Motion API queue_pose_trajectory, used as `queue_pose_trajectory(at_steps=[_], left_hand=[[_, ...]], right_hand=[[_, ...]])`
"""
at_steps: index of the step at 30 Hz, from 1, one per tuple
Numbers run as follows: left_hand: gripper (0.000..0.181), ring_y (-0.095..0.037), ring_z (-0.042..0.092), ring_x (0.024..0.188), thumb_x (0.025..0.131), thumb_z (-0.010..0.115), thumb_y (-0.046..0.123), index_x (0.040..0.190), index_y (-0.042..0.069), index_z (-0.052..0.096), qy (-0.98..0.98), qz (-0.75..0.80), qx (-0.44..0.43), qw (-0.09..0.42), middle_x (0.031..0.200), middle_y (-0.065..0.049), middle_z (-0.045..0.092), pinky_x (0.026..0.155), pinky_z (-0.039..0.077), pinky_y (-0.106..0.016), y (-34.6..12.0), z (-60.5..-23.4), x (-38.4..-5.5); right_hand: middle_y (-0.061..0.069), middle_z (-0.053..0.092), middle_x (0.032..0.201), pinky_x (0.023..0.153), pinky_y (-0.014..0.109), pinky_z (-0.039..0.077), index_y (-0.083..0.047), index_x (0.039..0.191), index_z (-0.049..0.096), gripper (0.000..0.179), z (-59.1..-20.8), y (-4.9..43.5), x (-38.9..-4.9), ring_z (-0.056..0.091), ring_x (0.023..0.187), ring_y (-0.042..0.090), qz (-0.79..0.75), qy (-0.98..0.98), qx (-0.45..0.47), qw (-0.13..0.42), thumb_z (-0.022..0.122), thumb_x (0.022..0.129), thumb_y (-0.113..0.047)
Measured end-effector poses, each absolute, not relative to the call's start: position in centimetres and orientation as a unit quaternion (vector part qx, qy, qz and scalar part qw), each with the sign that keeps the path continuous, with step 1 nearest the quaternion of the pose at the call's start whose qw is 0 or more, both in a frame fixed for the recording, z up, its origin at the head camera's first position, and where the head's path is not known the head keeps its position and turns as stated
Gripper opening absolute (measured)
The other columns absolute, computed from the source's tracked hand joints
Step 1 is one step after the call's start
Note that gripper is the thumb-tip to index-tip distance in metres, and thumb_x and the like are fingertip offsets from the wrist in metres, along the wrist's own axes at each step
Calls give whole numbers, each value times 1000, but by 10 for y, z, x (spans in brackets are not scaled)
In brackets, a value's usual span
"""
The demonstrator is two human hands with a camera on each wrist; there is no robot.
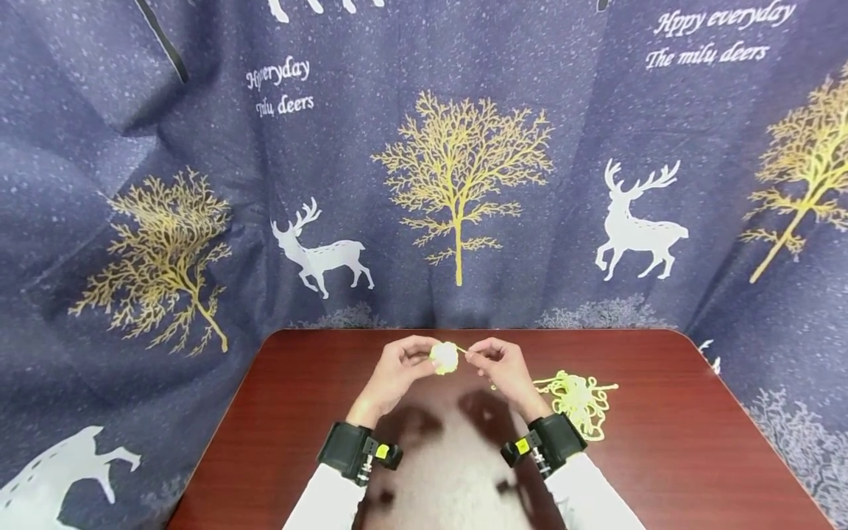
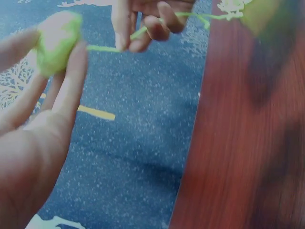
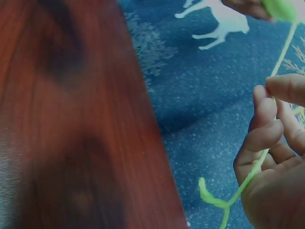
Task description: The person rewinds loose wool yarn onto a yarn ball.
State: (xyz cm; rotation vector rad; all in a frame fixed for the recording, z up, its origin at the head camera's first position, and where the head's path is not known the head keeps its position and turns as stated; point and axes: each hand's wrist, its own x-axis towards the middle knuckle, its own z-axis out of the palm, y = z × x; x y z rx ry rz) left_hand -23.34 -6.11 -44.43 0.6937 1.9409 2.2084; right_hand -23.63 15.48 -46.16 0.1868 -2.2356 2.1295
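Note:
A small ball of yellow-green yarn (image 1: 444,358) is held above the table between the fingertips and thumb of my left hand (image 1: 396,370). To its right, my right hand (image 1: 505,366) pinches the yarn strand (image 3: 281,53) between thumb and forefinger. The strand runs fairly straight from the ball to that pinch. In the right wrist view it passes on across the palm and hangs below the hand. A loose tangled heap of the same yarn (image 1: 580,403) lies on the table, right of my right forearm.
The reddish-brown wooden table (image 1: 669,456) has rounded far corners. Behind it hangs a dark blue curtain (image 1: 517,294) printed with deer and golden trees. Both wrists wear black bands (image 1: 344,450) with small devices. Shadows of the hands fall on the tabletop.

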Motion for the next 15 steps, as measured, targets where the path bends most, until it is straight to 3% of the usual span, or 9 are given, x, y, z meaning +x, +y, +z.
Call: queue_pose_trajectory(at_steps=[6,15], left_hand=[[39,-23,62,89,77,70,10,112,-4,58,613,781,119,-27,103,-21,59,81,49,-43,-52,-440,-236],[29,-24,63,86,76,72,13,102,5,63,739,652,83,-149,94,-11,63,74,51,-31,-48,-452,-240]], right_hand=[[20,61,77,55,32,47,0,86,64,10,-447,138,-214,54,60,23,615,-774,143,46,66,79,-7],[6,64,76,59,31,48,-8,82,63,7,-431,127,-198,58,65,25,532,-823,176,89,68,77,-6]])
